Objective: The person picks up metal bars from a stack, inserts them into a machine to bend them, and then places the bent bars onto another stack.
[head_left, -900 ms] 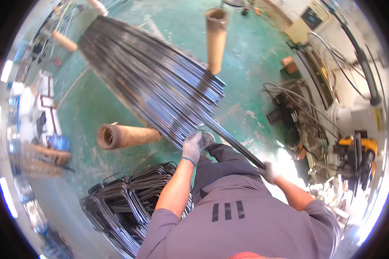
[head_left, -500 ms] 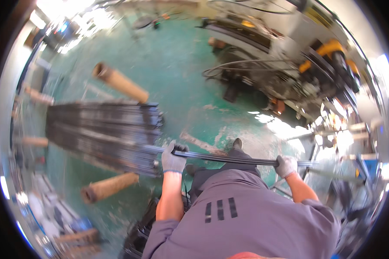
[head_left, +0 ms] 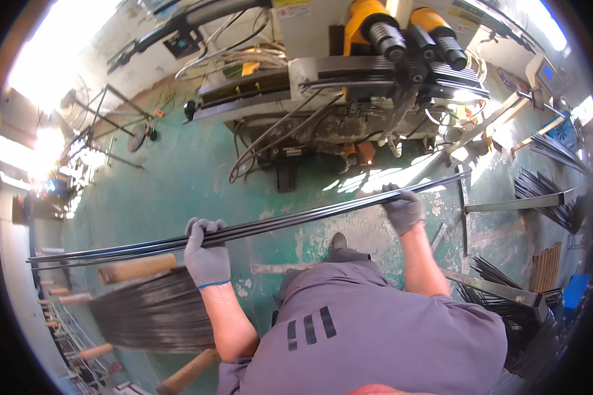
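Several long, thin dark metal rods (head_left: 296, 217) stretch across in front of me, tilted so the right end sits farther off. My left hand (head_left: 207, 253), in a grey knit glove, is closed round the bundle left of its middle. Toward the right end my right hand (head_left: 404, 209), gloved alike, grips the same rods. A wide stack of similar dark rods (head_left: 155, 309) lies low at the left, beneath the held bundle's left part. Cardboard-brown round logs or tubes (head_left: 138, 268) lie by that stack.
A large machine (head_left: 349, 125) with yellow-and-black cylinders (head_left: 375, 29) and hanging hoses stands ahead. Metal rack arms (head_left: 517, 203) at the right carry more rod bundles (head_left: 543, 191). A thin metal frame (head_left: 102, 125) stands far left on the worn green floor (head_left: 184, 191).
I have turned to the right, bringing the machine in front of me. The held rods are lifted higher and farther from my body, clear of the stack.
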A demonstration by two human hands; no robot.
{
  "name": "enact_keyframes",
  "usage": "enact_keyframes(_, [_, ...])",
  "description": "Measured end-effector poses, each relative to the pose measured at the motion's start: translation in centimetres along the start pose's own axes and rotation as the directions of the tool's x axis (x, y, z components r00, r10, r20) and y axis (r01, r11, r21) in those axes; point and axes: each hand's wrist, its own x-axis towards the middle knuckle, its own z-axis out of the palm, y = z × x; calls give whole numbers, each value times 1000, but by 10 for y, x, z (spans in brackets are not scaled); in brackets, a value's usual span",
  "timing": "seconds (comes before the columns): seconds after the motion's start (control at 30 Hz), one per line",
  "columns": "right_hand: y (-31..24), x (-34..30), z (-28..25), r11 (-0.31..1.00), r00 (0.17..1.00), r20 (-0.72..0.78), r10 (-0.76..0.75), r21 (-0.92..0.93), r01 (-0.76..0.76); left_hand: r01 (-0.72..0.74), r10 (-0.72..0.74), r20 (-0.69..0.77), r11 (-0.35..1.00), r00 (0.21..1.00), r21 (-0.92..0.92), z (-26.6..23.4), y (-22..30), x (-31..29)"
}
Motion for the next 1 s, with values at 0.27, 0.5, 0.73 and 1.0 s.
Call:
enact_keyframes(0.27, [-59, 66, 102, 969, 968, -79, -238, 43, 242, 22, -62, 441, 995, 896, 96, 103, -5, 112])
enact_keyframes(0.5, [-109, 118, 199, 905, 861, -282, -423, -90, 415, 50, -83, 353, 994, 932, 101, 113, -29, 239])
enact_keyframes(0.73, [-125, 184, 253, 798, 793, -183, -581, -320, 511, 199, -211, 103, 973, 972, 116, 152, -89, 339])
enact_keyframes(1.0, [-141, 237, 263, 788, 854, -200, -480, -526, 320, 395, -403, 192, 915, 895, 77, 195, -188, 373])
